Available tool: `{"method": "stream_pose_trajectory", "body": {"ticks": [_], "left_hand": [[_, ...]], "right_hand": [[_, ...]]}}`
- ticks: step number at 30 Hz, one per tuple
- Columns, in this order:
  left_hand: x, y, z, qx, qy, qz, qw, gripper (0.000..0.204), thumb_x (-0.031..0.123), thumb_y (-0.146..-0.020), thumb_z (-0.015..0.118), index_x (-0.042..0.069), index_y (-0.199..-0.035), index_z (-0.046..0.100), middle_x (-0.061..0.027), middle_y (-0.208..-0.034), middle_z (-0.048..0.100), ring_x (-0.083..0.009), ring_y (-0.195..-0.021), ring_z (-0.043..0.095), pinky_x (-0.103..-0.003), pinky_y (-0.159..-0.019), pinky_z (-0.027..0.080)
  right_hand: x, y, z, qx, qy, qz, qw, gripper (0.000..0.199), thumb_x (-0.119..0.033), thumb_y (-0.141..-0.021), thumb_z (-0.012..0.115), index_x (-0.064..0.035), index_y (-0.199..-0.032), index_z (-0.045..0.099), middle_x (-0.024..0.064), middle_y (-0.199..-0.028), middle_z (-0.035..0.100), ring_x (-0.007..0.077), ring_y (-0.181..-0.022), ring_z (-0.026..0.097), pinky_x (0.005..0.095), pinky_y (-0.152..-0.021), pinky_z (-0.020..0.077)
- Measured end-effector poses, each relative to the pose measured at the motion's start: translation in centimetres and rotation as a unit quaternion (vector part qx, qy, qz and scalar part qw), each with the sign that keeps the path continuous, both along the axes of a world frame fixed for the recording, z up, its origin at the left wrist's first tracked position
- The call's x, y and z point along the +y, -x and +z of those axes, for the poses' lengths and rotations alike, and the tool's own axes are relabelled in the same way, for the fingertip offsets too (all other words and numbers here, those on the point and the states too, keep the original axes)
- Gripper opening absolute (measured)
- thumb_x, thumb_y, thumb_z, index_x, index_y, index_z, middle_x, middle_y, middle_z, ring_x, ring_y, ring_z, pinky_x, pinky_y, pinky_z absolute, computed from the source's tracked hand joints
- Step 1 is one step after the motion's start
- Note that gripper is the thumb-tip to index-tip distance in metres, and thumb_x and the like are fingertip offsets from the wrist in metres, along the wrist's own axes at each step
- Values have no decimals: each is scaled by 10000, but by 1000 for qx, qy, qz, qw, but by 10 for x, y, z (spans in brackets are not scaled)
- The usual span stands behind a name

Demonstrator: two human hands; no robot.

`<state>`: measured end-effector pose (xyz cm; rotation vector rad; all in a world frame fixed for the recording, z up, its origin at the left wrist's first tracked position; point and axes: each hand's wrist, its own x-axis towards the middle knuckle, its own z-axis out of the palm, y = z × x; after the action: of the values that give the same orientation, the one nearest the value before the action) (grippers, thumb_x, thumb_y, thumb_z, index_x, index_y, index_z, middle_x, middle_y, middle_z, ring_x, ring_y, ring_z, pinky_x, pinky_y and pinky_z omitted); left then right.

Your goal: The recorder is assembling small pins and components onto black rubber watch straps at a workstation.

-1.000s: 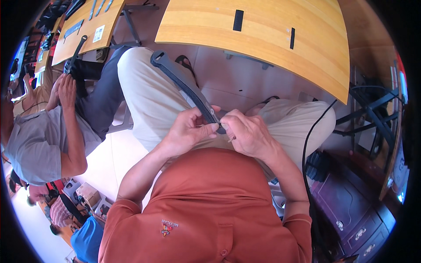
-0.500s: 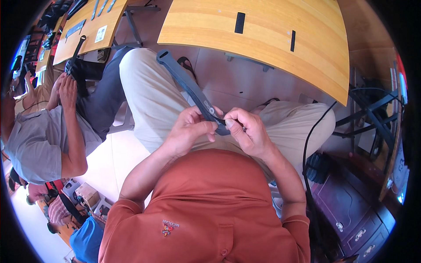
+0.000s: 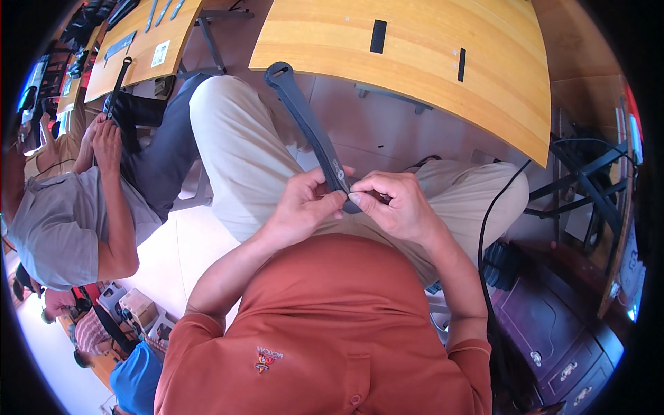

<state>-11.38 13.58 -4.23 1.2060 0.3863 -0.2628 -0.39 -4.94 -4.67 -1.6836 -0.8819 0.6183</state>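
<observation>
The strap (image 3: 306,116) is dark grey, the shirt (image 3: 332,290) rust-red, the trousers (image 3: 228,138) beige, the desk (image 3: 422,66) honey-yellow with wood grain, its two strips (image 3: 377,36) black, the cabinet (image 3: 529,311) deep maroon, and a co-worker's shirt (image 3: 55,232) grey.

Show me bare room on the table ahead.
On the table, bare wood lies between the wider black strip and narrower strip, and from there to the table's right edge. Crowded: where left hand and right hand hold the dark strap.
</observation>
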Motion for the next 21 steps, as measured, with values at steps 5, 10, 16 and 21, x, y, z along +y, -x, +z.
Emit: {"method": "stream_pose_trajectory", "body": {"ticks": [5,10,16,21], "left_hand": [[-2,1,-1,13,-51,-33,998,382,23,-987,580,-57,-1355,522,-38,-1067,645,-69,-869,605,-234,-728,544],[0,-1,2,29,-79,-64,994,394,33,-990,586,-52,-1367,511,-32,-1067,639,-66,-875,600,-231,-737,542],[2,2,-1,30,-30,-71,997,396,57,-1001,597,-37,-1377,512,-37,-1105,635,-75,-941,609,-243,-767,554],[6,6,-7,16,11,-73,997,407,102,-1011,610,-20,-1387,513,-41,-1122,639,-82,-962,618,-257,-791,567]], "right_hand": [[0,-4,6,3,43,17,999,122,-78,-840,692,3,-931,700,177,-743,661,335,-638,662,376,-575,491],[1,-11,10,54,75,44,995,120,-89,-814,664,0,-881,710,185,-634,606,306,-535,613,373,-532,458],[-2,-12,2,76,69,52,993,130,-102,-807,667,-3,-869,723,153,-587,572,196,-480,539,346,-495,401],[-2,-12,3,79,66,60,993,130,-108,-808,667,-4,-863,724,148,-575,560,195,-469,521,345,-483,381]]}}
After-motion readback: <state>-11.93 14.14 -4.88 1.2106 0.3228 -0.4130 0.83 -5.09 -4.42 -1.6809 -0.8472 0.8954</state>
